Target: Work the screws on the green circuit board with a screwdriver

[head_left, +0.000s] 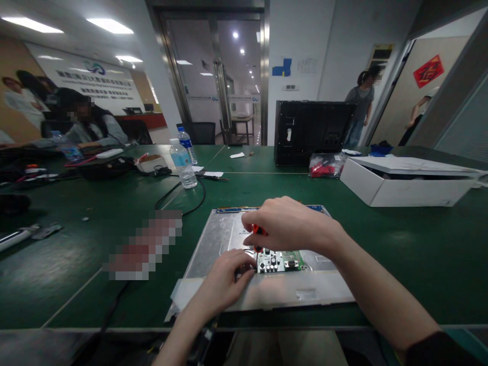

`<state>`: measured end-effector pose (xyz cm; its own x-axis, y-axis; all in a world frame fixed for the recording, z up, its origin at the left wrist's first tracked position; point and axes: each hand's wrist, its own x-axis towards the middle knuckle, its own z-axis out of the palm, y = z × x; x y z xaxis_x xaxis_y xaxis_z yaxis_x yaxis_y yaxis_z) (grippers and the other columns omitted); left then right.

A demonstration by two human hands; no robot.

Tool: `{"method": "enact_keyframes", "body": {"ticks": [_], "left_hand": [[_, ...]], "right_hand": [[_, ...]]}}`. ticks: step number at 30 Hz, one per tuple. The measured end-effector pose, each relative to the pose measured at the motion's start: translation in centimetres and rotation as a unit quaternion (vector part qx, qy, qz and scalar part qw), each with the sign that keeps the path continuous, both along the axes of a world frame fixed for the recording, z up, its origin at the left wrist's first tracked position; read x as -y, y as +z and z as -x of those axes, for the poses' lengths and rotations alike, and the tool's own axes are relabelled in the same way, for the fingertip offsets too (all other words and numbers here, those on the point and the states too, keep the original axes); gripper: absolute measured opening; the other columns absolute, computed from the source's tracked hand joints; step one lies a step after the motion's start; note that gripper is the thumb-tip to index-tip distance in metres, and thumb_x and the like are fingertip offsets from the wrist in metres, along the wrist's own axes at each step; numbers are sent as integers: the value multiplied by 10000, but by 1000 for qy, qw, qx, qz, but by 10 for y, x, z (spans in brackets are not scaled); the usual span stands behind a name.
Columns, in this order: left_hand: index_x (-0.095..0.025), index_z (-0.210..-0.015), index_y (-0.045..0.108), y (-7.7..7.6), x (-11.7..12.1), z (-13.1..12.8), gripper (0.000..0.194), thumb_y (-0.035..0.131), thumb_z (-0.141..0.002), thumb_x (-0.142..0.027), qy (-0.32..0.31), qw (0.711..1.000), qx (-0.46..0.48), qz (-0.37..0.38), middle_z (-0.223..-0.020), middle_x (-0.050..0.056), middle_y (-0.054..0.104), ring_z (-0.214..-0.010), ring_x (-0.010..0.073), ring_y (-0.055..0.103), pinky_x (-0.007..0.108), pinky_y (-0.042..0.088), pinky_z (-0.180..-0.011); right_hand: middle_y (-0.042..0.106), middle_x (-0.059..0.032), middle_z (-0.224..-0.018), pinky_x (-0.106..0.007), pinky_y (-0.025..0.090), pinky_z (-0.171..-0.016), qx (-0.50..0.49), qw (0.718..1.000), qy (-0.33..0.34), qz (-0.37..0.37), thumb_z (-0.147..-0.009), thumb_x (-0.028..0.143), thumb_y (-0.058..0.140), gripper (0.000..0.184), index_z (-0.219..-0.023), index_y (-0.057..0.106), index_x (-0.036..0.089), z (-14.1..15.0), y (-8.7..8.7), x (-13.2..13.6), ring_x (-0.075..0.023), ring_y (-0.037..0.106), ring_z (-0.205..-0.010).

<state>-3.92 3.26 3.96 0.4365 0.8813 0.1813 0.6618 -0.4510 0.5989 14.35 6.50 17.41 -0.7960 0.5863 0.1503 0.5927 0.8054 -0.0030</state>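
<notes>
Dim overall; ceiling lights (110,25) glaring white; faint sheen on green table (396,237); edges stretched, soft.

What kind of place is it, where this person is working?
Probably an office, perhaps partly used for electronics work: a circuit board is at the hands on a green table, glass doors are ahead, and a sign with writing is on the left.

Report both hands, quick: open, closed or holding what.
Left hand: fingers curled beside the circuit board; cannot tell whether it grips anything.
Right hand: closed on the screwdriver.
</notes>
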Motion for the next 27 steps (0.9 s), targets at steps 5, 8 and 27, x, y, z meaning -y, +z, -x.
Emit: {"method": "enact_keyframes", "body": {"ticks": [5,8,27], "left_hand": [[-192,-769,623,2,1,-1,103,524,-797,-190,8,1000,-1,-7,-794,32,654,-791,202,574,307,417,-733],[-193,-755,616,1,1,-1,96,531,-799,-186,5,1000,3,-4,-798,29,657,-797,202,577,308,422,-741],[-198,-782,633,0,-2,0,126,521,-823,-159,-21,1000,9,0,-818,23,666,-839,193,583,299,433,-782]], "right_hand": [[676,-25,-733,-268,168,-491,2,1000,7,-5,-838,311,559,149,-876,653,202,0,0,2,-127,547,-612],[676,-35,-740,-270,180,-493,7,1000,-2,1,-831,326,557,173,-886,652,193,-1,2,3,-138,553,-621],[692,-33,-819,-265,208,-505,4,999,9,37,-815,290,572,181,-962,603,189,-1,4,3,-157,591,-692]]}}
